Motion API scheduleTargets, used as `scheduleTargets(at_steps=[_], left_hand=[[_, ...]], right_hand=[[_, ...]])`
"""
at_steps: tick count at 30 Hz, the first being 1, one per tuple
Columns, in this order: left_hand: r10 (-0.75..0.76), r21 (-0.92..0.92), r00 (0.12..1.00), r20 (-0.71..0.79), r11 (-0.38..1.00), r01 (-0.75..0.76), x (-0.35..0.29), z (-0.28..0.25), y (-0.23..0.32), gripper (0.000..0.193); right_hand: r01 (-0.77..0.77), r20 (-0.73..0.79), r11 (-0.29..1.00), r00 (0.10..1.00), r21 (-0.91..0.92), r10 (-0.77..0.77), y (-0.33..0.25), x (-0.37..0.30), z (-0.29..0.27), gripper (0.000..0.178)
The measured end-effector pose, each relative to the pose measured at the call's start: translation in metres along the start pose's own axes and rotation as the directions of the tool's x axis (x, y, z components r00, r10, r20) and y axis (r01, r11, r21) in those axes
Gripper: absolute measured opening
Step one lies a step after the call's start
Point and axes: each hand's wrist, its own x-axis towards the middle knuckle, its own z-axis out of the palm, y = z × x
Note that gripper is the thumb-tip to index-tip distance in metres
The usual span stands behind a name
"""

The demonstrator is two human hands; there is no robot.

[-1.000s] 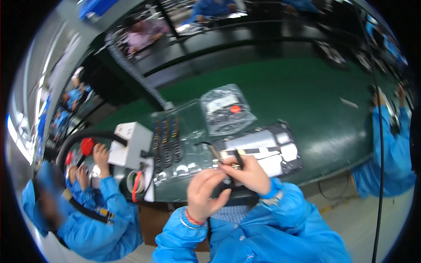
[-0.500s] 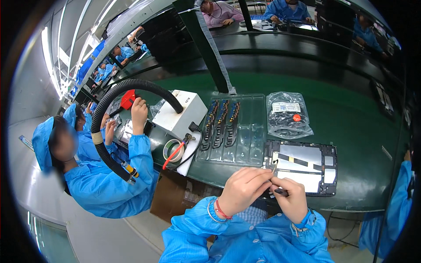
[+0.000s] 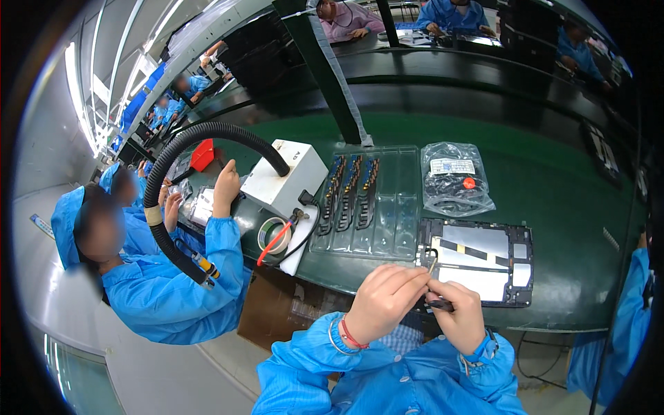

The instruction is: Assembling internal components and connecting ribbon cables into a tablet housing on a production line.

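My left hand [image 3: 389, 301] and my right hand [image 3: 459, 317] meet with closed fingertips at the near left corner of a flat tablet-like device [image 3: 477, 292]. That device lies on the green table, with silver panels in a black frame and dark and yellow strips across it. Between my left fingertips is something too small to make out. A short dark piece [image 3: 441, 305] shows in the curled fingers of my right hand; its kind is unclear. A thin, light-coloured sliver with a dark hooked end [image 3: 434, 253] rises above the joined fingertips, over the device's edge.
Left of the device stands a clear plastic tray [image 3: 394, 238] with rows of small black parts. Behind it lies a clear bag [image 3: 456, 180] of dark items. Further left are a white box [image 3: 290, 176] with a black hose, a tape roll [image 3: 274, 236] and a co-worker [image 3: 173, 290].
My hands stay nearly in place, with the fingertips shifted slightly. The dark piece in my right hand has tilted a little. The co-worker's raised hand at the left has moved slightly.
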Motion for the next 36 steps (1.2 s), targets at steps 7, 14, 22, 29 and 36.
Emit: scheduleTargets(at_steps=[7, 14, 22, 29, 36], left_hand=[[0.042, 0.127, 0.999, -0.011, 0.991, -0.04, -0.001, -0.002, 0.003, 0.022], [-0.223, 0.198, 0.946, -0.236, 0.942, 0.271, -0.029, -0.043, -0.017, 0.016], [-0.645, 0.466, 0.754, -0.124, 0.633, 0.618, -0.16, -0.072, -0.055, 0.008], [-0.881, 0.759, 0.471, -0.048, 0.274, 0.591, -0.172, -0.072, -0.072, 0.012], [-0.725, -0.369, 0.687, -0.056, 0.654, 0.66, -0.084, -0.038, -0.005, 0.036]], right_hand=[[-0.024, 0.048, 1.0, 0.999, 0.001, 0.024, -0.001, 0.0, 0.001, 0.028], [-0.058, 0.185, 0.998, 0.981, -0.008, 0.058, 0.004, -0.006, 0.003, 0.035], [-0.144, 0.206, 0.978, 0.972, 0.152, 0.111, 0.016, -0.007, 0.012, 0.041], [-0.167, 0.289, 0.961, 0.952, 0.222, 0.099, 0.015, -0.008, 0.019, 0.039], [-0.202, 0.441, 0.935, 0.896, 0.292, 0.056, 0.007, -0.012, 0.018, 0.04]])
